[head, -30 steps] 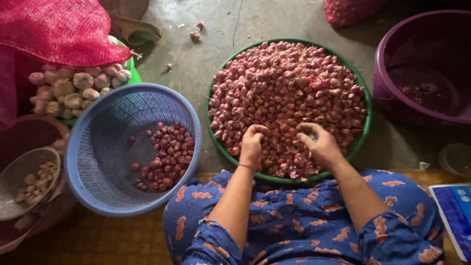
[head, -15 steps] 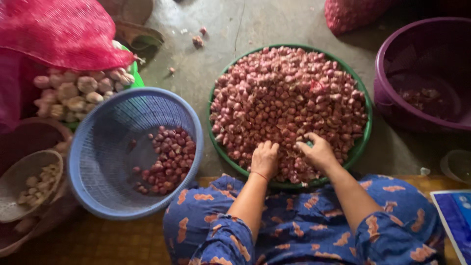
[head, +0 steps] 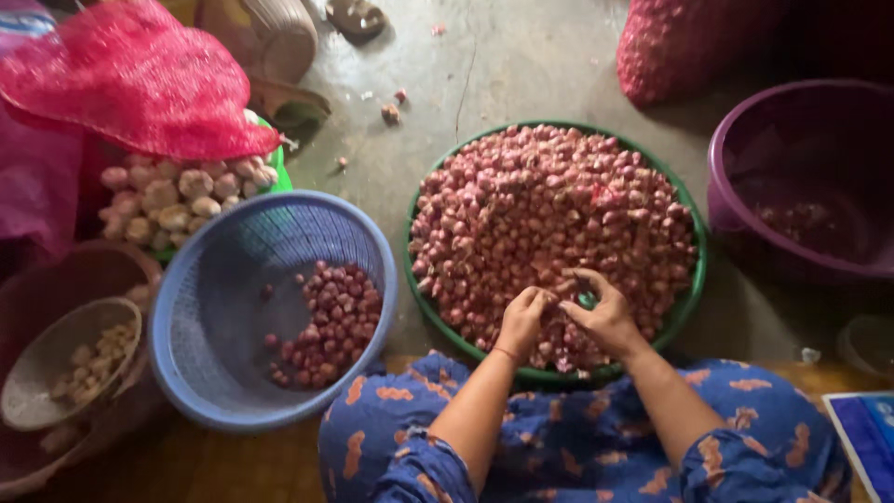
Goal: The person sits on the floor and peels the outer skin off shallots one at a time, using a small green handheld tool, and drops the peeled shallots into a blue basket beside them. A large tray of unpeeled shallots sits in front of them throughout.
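Shallots fill the round green tray; at its near edge the left hand and right hand pinch small bulbs together, fingers curled shut on them. Heaped this high, bulbs could roll off onto the floor. Blue basket (partly filled) sits left; purple tub right.

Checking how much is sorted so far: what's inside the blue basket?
The blue basket holds a small heap of reddish shallots on its right side; the mesh elsewhere is bare. Anything under the heap is hidden.
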